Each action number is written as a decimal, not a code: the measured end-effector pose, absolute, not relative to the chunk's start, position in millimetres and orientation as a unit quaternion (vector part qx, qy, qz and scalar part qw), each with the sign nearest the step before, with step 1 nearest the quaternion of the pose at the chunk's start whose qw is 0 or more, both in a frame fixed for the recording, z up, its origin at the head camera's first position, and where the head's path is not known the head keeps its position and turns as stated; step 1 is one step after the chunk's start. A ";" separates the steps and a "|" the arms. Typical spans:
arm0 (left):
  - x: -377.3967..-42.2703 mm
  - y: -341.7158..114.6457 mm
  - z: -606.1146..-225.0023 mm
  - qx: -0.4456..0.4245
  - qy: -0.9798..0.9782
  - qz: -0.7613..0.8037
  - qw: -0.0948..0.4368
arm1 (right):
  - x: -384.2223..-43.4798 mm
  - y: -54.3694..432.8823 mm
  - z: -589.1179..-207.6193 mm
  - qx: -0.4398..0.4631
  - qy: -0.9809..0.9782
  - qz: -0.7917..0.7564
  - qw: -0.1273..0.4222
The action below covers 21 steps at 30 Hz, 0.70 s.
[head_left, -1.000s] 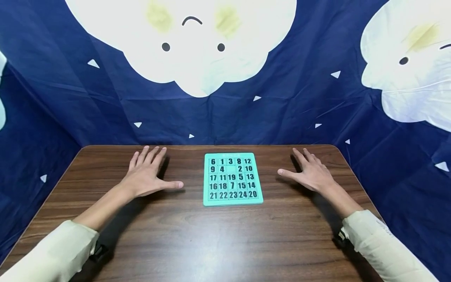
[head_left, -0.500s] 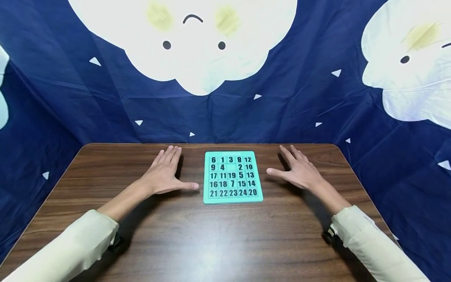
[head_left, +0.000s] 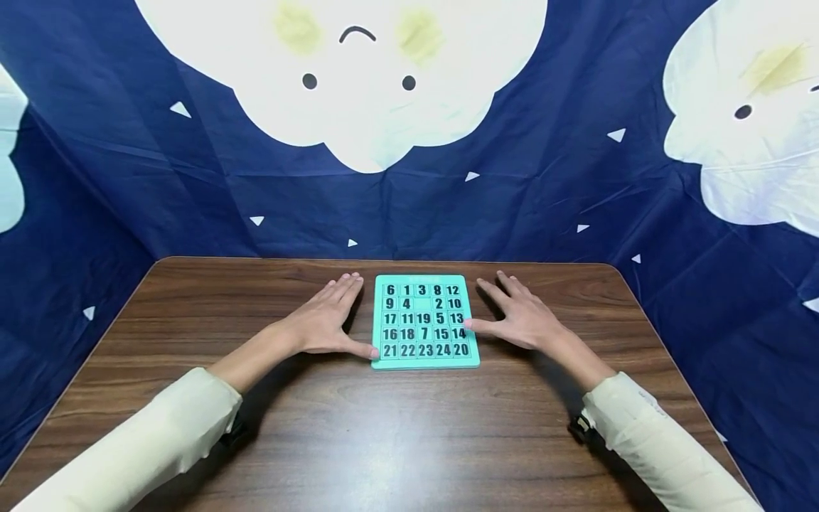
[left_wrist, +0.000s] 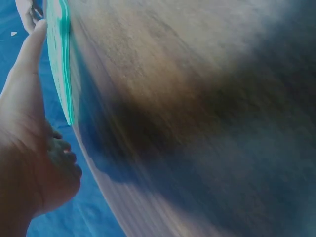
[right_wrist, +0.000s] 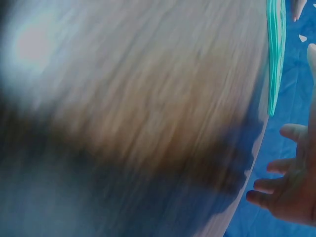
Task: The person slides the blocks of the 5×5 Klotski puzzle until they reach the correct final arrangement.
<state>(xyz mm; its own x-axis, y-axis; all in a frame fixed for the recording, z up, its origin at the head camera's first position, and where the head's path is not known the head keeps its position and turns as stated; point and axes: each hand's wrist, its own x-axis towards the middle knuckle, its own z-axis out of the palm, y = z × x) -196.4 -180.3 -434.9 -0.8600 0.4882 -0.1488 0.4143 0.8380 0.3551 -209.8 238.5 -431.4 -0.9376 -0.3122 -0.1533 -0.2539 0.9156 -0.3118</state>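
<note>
A turquoise sliding number puzzle point(head_left: 424, 363) lies flat on the table, with numbered tiles in rows and a gap in the second row between 4 and 2. On its left side is my left hand point(head_left: 323, 320), fingers extended and thumb spread, the thumb tip overlapping the lower left corner in the head view. My right hand point(head_left: 523, 316) is at the right side, fingers spread, its thumb tip over the right edge near 13 and 14. Neither hand grips anything. In the left wrist view the puzzle's edge point(left_wrist: 66, 64) shows beyond the thumb; the right wrist view shows its layered edge point(right_wrist: 275, 64).
The brown wood-grain table point(head_left: 397, 434) has rounded far corners. Behind and beside it hangs a dark blue cloth point(head_left: 307, 199) with white clouds and small triangles. Both forearms wear pale sleeves point(head_left: 153, 434), with a dark band showing below each cuff.
Both hands have moved inward toward the puzzle, the left one rightward and the right one leftward. Their thumbs now overlap its edges in the head view. The puzzle stays in place.
</note>
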 end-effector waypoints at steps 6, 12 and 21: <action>-202.0 -174.2 -439.2 0.264 0.941 0.162 0.137 | -206.4 222.1 -431.7 -0.173 0.966 -0.152 0.116; -204.1 -173.8 -439.1 0.289 0.933 0.158 0.147 | -204.4 206.9 -433.3 -0.218 0.953 -0.161 0.132; -209.2 -172.5 -438.8 0.316 0.935 0.100 0.126 | -203.4 191.9 -434.1 -0.257 0.943 -0.165 0.132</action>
<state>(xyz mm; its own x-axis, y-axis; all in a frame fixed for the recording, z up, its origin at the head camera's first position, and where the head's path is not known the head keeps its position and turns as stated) -209.2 -172.5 -438.8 -0.7680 0.6168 -0.1723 0.5666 0.7798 0.2662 -203.4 191.9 -434.1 -0.8333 -0.5280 -0.1637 -0.4407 0.8133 -0.3799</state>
